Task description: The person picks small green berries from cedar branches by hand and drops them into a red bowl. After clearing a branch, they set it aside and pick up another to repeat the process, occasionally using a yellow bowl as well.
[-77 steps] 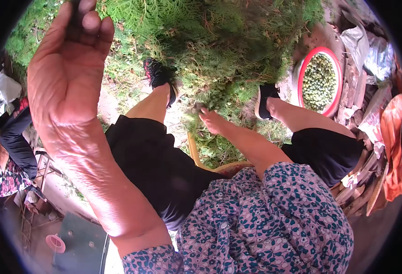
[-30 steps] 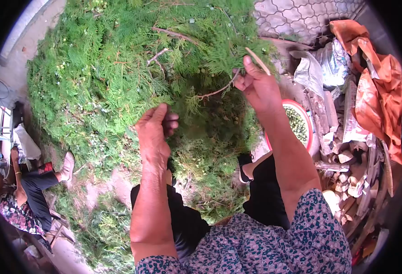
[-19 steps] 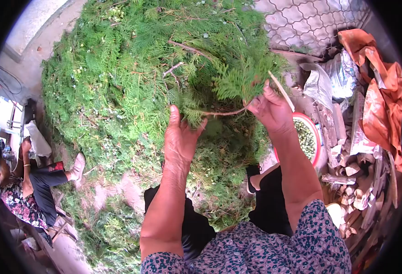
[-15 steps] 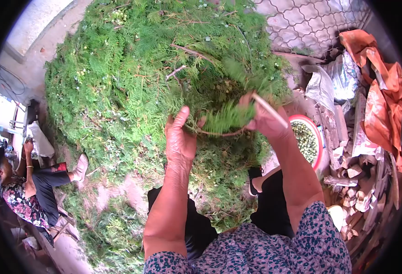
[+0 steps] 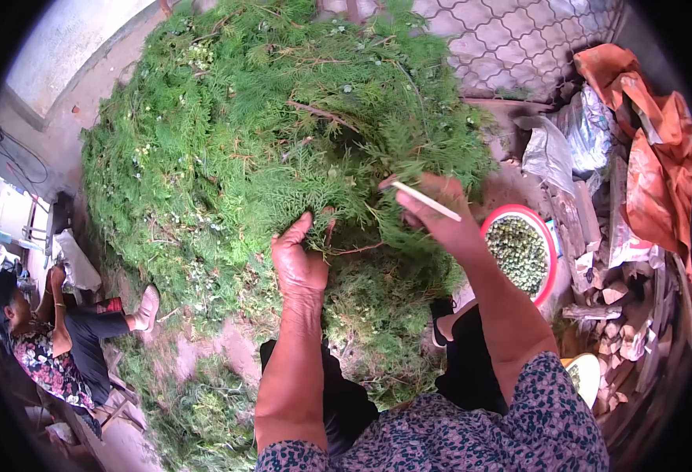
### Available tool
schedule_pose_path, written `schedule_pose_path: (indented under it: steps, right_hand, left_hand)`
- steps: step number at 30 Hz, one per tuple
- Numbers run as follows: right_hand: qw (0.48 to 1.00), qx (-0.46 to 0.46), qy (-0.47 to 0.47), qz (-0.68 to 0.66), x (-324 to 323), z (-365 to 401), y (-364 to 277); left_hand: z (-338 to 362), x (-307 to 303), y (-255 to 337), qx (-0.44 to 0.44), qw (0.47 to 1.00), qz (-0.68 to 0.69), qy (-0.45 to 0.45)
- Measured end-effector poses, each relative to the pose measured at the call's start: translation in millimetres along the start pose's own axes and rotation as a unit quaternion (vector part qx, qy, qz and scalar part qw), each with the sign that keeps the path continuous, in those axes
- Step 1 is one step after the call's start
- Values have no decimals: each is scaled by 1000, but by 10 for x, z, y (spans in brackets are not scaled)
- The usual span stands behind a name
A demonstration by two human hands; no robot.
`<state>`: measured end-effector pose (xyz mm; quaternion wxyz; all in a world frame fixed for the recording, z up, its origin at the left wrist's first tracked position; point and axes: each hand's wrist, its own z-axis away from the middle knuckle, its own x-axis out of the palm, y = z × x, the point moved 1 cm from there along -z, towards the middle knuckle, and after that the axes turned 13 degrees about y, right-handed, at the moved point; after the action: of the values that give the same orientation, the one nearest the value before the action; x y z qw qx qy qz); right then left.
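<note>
My left hand (image 5: 300, 258) is closed around the stem end of a leafy evergreen branch (image 5: 355, 249), whose flat green sprays fan out over the pile. To its right, my right hand (image 5: 439, 211) grips a thin white stick-like tool (image 5: 428, 202); the tool's far end is hard to make out. The right fingers are slightly blurred and lie close to the branch's foliage. Beneath both hands spreads a large pile of cut evergreen branches (image 5: 196, 149), with small pale cones among the green.
At right sits a red-rimmed basin (image 5: 553, 263) of small green cones (image 5: 516, 256). A pale bowl (image 5: 588, 381) is nearer me. Beyond are orange sheeting (image 5: 649, 189), a silvery sack (image 5: 549, 153) and stacked wood (image 5: 609, 338). Another person (image 5: 51, 346) sits at left.
My right hand has moved slightly left and down with the white tool. The branch has shifted in my left hand, which is a little lower. The camera view has tilted slightly.
</note>
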<state>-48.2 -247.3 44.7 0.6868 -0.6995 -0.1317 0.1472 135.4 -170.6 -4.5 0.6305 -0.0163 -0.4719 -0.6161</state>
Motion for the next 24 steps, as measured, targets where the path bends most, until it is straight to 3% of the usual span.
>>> schedule_pose_path:
  steps: [2, 3, 4, 6, 7, 8, 10, 16, 18, 19, 24]
  right_hand:
    - [970, -229, 65, 50, 138, -19, 181]
    - [946, -290, 75, 127, 188, 0, 128]
    - [943, -275, 53, 182, 224, 29, 84]
    - [905, -375, 95, 179, 384, 8, 132]
    - [899, -363, 79, 231, 409, -3, 166]
    - [899, -363, 80, 230, 420, 2, 161]
    - [856, -402, 105, 308, 460, 29, 74]
    - [831, -381, 76, 399, 669, 126, 191]
    - [809, -393, 19, 437, 748, 183, 169]
    - [807, -376, 0, 455, 792, 222, 152]
    - [824, -450, 34, 343, 854, 353, 147]
  left_hand:
    - [69, 53, -38, 33, 998, -33, -30]
    - [43, 22, -81, 16, 996, -46, -69]
    - [72, 36, -128, 13, 996, -47, -72]
    - [148, 45, -219, 49, 995, -88, 24]
    - [112, -20, -243, 11, 996, -74, -52]
    - [125, -49, -234, 11, 996, -75, -52]
    - [214, -11, -185, 15, 977, -86, -195]
    - [192, -19, -219, 22, 981, -146, -127]
    - [143, -38, -188, -96, 989, -79, -80]
    - [128, -34, -158, -96, 989, -79, -79]
    - [1, -76, -20, -65, 989, -87, -100]
